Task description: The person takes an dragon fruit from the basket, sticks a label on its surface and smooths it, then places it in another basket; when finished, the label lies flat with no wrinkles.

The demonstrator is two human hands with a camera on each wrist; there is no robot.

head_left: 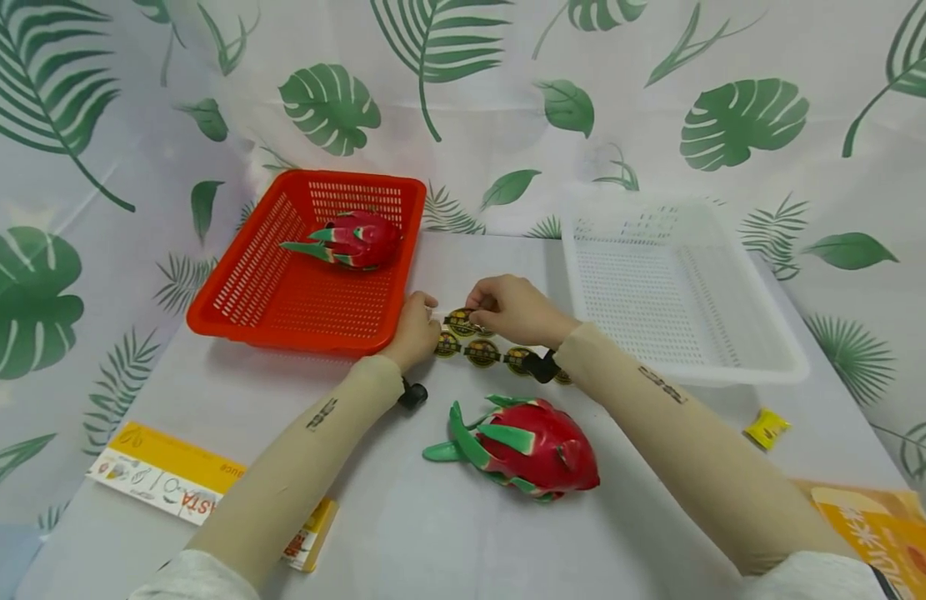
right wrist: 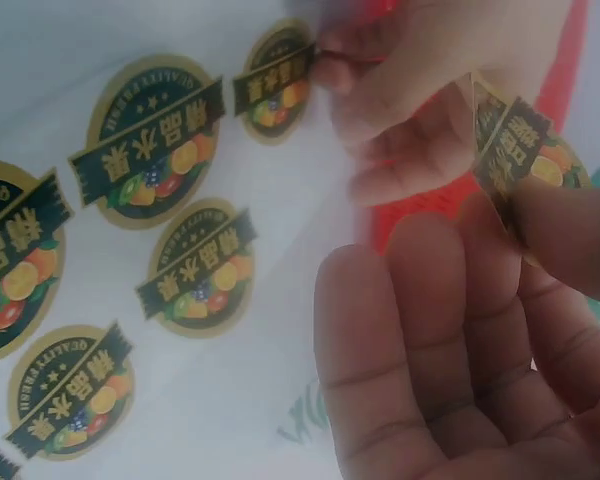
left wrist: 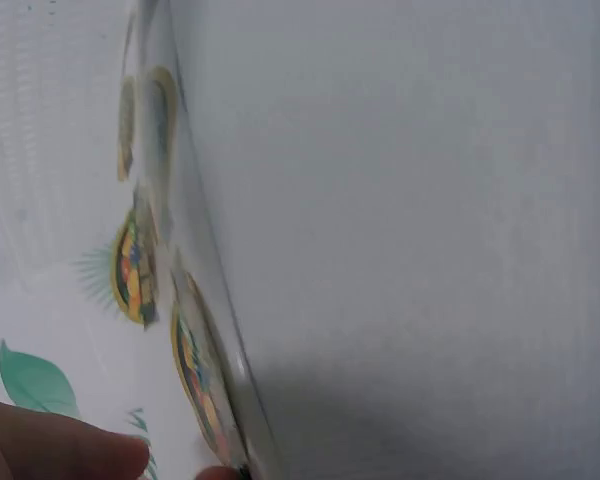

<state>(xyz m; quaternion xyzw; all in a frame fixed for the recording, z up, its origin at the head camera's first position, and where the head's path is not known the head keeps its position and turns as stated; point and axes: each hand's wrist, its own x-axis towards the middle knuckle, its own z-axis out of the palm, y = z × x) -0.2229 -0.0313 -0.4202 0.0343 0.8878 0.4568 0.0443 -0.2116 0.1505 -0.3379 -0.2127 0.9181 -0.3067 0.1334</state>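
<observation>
My left hand [head_left: 416, 333] pinches the edge of a clear sheet of fruit stickers [head_left: 481, 353], beside the red basket. These stickers are oval, black and gold, with small fruit pictures. In the right wrist view, a single sticker [right wrist: 525, 150] is pinched between the thumb and a finger of my right hand [head_left: 524, 312], apart from the sheet. Seen nearly edge-on in the left wrist view, the sheet carries several stickers [left wrist: 133, 265]. A red dragon fruit [head_left: 538, 446] with green scales lies on the table, nearer me than both hands.
Back left stands a red basket [head_left: 305, 340] holding another dragon fruit [head_left: 365, 240]. A white basket [head_left: 763, 333] is at the back right. A yellow pasta-sauce box [head_left: 177, 467] lies front left, a small yellow packet [head_left: 767, 428] and an orange bag [head_left: 875, 533] at right.
</observation>
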